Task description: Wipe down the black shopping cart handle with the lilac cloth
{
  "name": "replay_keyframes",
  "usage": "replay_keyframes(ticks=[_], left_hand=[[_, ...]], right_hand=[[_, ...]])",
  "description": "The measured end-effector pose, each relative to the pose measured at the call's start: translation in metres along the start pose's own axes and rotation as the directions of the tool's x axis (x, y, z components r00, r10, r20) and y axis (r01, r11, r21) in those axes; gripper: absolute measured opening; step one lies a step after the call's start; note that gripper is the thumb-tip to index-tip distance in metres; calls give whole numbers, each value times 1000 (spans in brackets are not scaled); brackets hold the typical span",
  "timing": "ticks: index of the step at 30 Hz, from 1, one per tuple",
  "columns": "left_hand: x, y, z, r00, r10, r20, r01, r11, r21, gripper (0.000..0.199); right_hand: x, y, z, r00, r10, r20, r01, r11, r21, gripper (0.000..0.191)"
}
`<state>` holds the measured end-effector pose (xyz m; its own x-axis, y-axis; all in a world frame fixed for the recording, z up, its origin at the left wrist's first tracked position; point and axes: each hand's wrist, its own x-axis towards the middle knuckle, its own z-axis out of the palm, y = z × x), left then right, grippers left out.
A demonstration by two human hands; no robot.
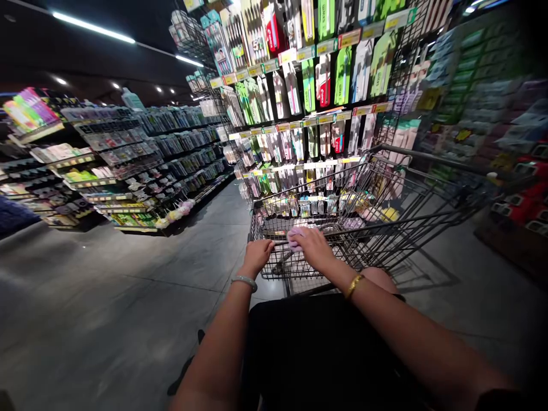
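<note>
A black wire shopping cart (pixel 385 231) stands right in front of me. My left hand (pixel 257 255), with a pale bangle at the wrist, is closed around the top rail at the cart's left corner. Under the fingers of my right hand (pixel 315 248) is a bunched lilac cloth (pixel 295 237), pressed against the same rail. A gold bracelet (pixel 353 286) sits on the right wrist. My right palm and thumb hide part of the cloth.
Beyond the cart rises a rack of packaged toothbrushes (pixel 323 80) with price strips. Stocked shelves (pixel 141 154) line the left side. Blurred shelves with red items (pixel 526 200) stand at the right. Grey concrete floor (pixel 171 297) runs between them.
</note>
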<state>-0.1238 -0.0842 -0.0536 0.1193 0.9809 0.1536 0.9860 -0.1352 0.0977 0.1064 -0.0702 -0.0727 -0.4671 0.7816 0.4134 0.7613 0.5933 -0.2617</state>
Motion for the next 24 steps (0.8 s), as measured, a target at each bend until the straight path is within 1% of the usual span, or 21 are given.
replay_keyframes(ticks=[2,3,4,6,8,10,12,14,16,19,21,23,24], left_hand=[[-1,3,-1,1000,-10,-3,10,1000,-8,42],[-3,4,-1,1000,-16,-8,16,1000,-10,42],[-4,6,-1,1000,-21,-14,21,1000,-9,42],[-7,9,0,999,-28,-26,28,1000,-4,42],[-11,9,-1,999,-30,-33,30,1000,6,41],[-13,8,-2,999,-31,-36,32,999,18,39],[-14,5,-3,999,-34,-38,35,999,26,37],[-14,2,-3,998,-38,-41,40,999,29,36],[-16,1,-2,998,-42,-44,43,999,27,36],[-22,2,2,997,-39,-65,41,999,28,36],[-26,4,7,995,-35,-92,39,998,40,36],[-30,6,10,993,-35,-115,41,998,49,36],[-31,7,12,992,-35,-123,42,998,50,36]], right_hand=[[-10,13,-9,998,54,-35,-55,998,-24,53],[-12,15,-12,995,86,-54,-88,996,-32,52],[-12,15,-13,991,116,-68,-118,992,-35,49],[-7,6,-12,986,145,-81,-148,989,-28,41],[2,-7,-7,991,105,-78,-107,994,-23,36],[7,-16,-2,998,15,-66,-17,1000,-24,35],[6,-14,2,996,-65,-59,64,997,-32,43],[-2,-1,2,993,-98,-63,95,994,-47,53],[-15,17,-2,992,-86,-94,80,995,-63,56],[-29,39,-8,984,-33,-174,20,997,-77,53],[-30,41,-8,977,8,-214,-28,996,-88,49],[-25,32,-4,975,21,-223,-46,993,-108,43],[-22,26,-2,976,6,-217,-33,992,-120,40]])
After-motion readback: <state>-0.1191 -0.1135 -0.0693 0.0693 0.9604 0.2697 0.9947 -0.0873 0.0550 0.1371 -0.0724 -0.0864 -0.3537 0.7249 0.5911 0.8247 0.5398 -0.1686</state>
